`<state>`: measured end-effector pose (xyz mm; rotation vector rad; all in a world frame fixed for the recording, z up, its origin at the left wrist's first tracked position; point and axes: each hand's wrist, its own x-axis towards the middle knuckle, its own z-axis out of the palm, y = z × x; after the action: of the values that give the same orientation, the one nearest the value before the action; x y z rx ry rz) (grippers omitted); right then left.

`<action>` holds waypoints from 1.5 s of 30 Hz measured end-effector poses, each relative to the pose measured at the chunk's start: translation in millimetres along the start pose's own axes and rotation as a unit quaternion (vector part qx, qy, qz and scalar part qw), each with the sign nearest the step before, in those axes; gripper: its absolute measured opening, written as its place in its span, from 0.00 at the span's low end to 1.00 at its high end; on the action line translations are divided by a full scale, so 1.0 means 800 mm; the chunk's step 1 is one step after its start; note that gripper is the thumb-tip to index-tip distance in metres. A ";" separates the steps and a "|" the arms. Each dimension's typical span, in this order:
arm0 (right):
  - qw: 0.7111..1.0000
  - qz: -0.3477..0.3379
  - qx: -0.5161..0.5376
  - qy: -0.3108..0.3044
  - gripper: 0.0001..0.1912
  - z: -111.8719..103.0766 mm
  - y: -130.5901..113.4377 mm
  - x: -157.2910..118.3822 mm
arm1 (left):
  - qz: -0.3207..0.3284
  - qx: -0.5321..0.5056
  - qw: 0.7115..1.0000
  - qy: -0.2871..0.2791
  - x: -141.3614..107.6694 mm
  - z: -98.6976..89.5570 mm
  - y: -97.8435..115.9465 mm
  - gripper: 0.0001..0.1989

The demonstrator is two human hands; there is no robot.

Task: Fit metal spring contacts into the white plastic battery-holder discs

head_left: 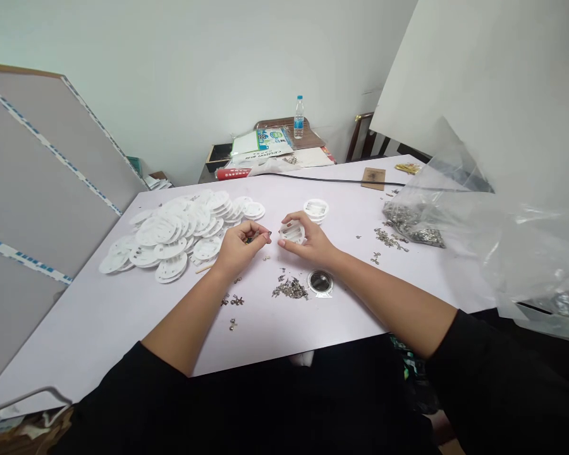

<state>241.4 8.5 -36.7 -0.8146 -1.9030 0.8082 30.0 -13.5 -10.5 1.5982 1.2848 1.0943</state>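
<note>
- Head view: a white disc [291, 234] is up off the bench [341, 322], near its middle, tilted so that one face with raised ribs shows.
- The right hand [313, 244] has it – fingers curled over the upper rim, thumb at the lower edge, gripping it by its sides.
- The left hand [237, 248] is just beside it, apart from the disc; thumb and fingers are pinched on a small piece [269, 234], with what may be more of the same in the curl of the fingers, too small to make out.
- The step in hand looks like bringing the piece to the disc; it does not yet touch it.
- The next move would seem to call for a steady disc, its ribs turned to the left hand, and a fine, well-aimed pinch.
- Below the hands lie a heap [291, 288] of small metal parts and, next to it, a dark round item [320, 282] with a pale rim.
- Beyond the right hand is a short stack [316, 208] of discs; left of the left hand spreads a large pile [171, 230] of them.
- Farther right – a clear bag [415, 221] with more metal parts in it.
</note>
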 end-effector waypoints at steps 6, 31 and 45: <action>0.997 -0.045 -0.028 -0.055 0.16 0.007 -0.002 -0.001 | -0.051 -0.046 0.997 -0.015 -0.001 0.013 -0.002 0.20; 0.993 -0.015 -0.022 -0.112 0.17 0.000 -0.001 -0.001 | 0.258 0.197 0.946 -0.027 -0.005 0.007 -0.014 0.12; 0.988 0.021 -0.012 -0.151 0.22 -0.006 -0.005 -0.002 | 0.285 0.232 0.928 -0.067 -0.001 -0.011 -0.011 0.09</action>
<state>245.0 6.1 -32.5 -0.7842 -2.1703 0.9804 18.8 -12.6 -16.6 2.4684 1.0549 1.0276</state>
